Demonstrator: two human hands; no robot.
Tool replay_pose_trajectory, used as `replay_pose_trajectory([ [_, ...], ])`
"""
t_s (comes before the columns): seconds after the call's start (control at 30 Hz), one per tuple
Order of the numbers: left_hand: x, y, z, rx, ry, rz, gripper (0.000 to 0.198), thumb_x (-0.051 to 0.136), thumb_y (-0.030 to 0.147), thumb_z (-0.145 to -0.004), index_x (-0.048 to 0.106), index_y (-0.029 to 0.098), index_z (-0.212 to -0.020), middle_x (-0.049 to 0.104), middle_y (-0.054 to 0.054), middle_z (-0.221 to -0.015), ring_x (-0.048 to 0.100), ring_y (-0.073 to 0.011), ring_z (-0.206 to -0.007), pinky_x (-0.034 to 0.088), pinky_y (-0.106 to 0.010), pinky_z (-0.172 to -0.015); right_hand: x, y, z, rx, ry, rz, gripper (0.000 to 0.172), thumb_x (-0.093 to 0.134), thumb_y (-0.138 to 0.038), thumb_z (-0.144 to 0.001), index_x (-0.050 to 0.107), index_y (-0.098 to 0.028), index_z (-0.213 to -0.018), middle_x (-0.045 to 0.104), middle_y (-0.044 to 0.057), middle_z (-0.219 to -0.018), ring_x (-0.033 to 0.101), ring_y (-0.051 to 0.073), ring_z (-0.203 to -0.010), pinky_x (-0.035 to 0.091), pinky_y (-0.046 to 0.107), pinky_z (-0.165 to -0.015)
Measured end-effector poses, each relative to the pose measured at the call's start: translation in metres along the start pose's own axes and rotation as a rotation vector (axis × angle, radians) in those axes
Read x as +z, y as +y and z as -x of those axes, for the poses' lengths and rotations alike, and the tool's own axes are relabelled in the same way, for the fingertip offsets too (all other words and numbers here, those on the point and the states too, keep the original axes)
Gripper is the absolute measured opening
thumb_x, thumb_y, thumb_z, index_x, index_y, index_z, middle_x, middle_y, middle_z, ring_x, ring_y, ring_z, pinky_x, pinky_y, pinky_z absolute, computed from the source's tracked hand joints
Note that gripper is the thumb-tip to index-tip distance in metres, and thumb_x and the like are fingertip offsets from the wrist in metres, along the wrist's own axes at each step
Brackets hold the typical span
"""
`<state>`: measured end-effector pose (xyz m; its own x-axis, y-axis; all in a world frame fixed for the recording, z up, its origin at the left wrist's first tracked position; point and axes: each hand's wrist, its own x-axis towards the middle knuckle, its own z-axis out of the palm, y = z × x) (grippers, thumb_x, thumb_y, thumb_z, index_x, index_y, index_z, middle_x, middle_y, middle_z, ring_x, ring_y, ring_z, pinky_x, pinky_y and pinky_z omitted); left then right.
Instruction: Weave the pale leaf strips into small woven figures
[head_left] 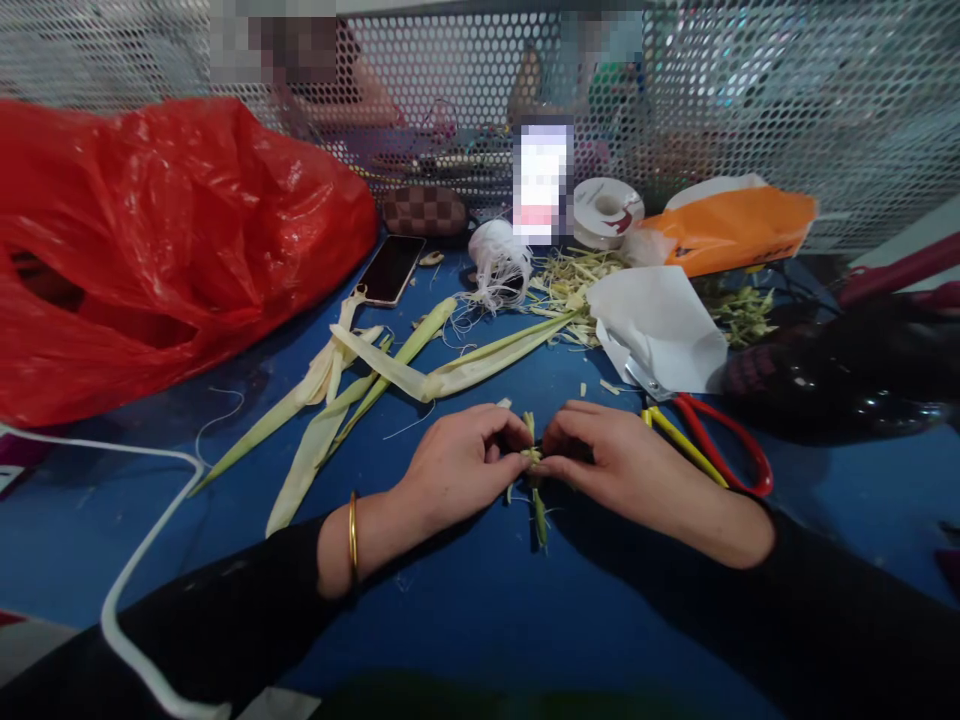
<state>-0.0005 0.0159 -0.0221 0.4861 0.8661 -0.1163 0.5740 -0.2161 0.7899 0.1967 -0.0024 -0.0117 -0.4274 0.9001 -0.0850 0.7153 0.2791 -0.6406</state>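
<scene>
Between my two hands is a small bundle of green and pale plant strips (538, 515), which look like corn husk. My left hand (469, 450), with a gold bangle at the wrist, pinches it from the left. From the right, my right hand (600, 450) pinches the same piece, fingertips close to the left ones. The fingers partly cover the middle of the bundle. Beyond my left hand lie several long husk leaves (405, 350) on the blue table (465, 630). Scissors with red handles (757, 455) and a yellow tool handle (686, 445) rest just past my right wrist.
A red plastic bag (172, 230) fills the left. Along the back are a dark phone (392, 268), white thread (499, 255), a lit, blurred screen (541, 185), a tape roll (607, 212) and an orange packet (739, 230). White paper (664, 325) covers husk scraps. A white cable (142, 540) crosses the left.
</scene>
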Motion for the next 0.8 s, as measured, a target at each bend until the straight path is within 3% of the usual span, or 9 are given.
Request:
replay_pose_trajectory([
  [0.27,-0.0012,0.0015,0.0008,0.011,-0.003,0.002,0.011,0.062,0.026,-0.077,0.068,0.02,-0.083,0.064,0.001,-0.075,0.05,-0.0101,-0.057,0.038,-0.022,-0.054,0.0043,0.0063,-0.0028,0.026,0.039,-0.064,0.013,0.057,-0.015,-0.084,0.059,-0.019,-0.072,0.06,0.001,-0.073,0.055,0.016,-0.069,0.04,0.027,-0.064],
  [0.57,0.0028,0.0008,0.0012,0.042,0.033,0.038,0.016,0.064,0.025,-0.075,0.069,0.021,-0.09,0.066,0.0,-0.082,0.051,-0.0101,-0.058,0.041,-0.023,-0.056,0.0037,0.0034,-0.0057,0.13,0.066,-0.367,0.013,0.052,-0.024,-0.083,0.055,-0.019,-0.071,0.054,-0.003,-0.063,0.05,0.013,-0.059,0.04,0.025,-0.057],
  [0.8,0.0067,0.0034,0.0011,0.046,0.077,0.006,0.012,0.064,0.029,-0.077,0.071,0.021,-0.083,0.061,0.001,-0.072,0.054,-0.0124,-0.063,0.041,-0.024,-0.059,0.0068,-0.0028,-0.0045,0.123,0.09,-0.4,0.015,0.054,-0.027,-0.082,0.058,-0.018,-0.071,0.055,-0.002,-0.065,0.049,0.013,-0.062,0.039,0.026,-0.058],
])
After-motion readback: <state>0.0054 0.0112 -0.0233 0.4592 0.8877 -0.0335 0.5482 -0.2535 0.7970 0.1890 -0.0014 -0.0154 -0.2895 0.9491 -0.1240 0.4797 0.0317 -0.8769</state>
